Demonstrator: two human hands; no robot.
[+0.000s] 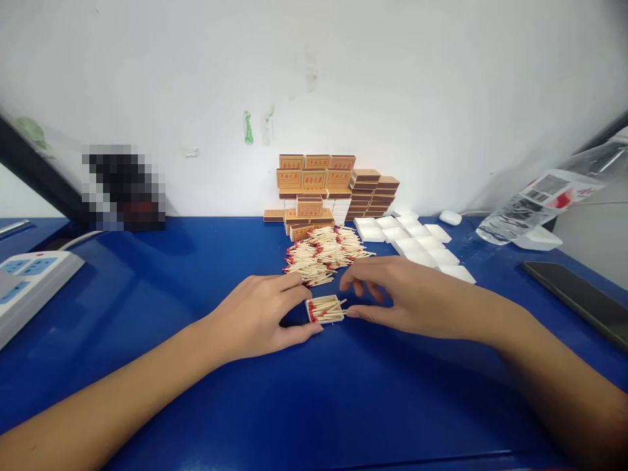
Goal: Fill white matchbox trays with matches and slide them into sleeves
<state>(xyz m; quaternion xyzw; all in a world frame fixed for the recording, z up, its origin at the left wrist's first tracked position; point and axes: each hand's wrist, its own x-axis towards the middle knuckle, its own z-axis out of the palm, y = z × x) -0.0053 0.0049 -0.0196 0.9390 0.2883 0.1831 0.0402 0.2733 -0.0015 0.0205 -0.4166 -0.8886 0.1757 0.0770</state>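
A small white matchbox tray (340,318) lies on the blue table, filled with red-tipped matches (324,307). Some matches stick out past its right end. My left hand (267,313) grips the tray's left end, thumb along the near side and index finger at the far corner. Just right of the tray, my right hand (392,293) has thumb and fingers apart, with its thumb tip close to the jutting match ends; nothing shows in its grasp. Behind both hands is a loose pile of matches (326,254), red heads mostly to the left.
Stacked matchboxes (314,180) stand against the wall behind the pile. Several white trays (417,239) are spread to their right. Farther right are a white earbud case (450,218), a tilted plastic bottle (530,196) and a phone (581,297). A power strip (36,281) sits at left.
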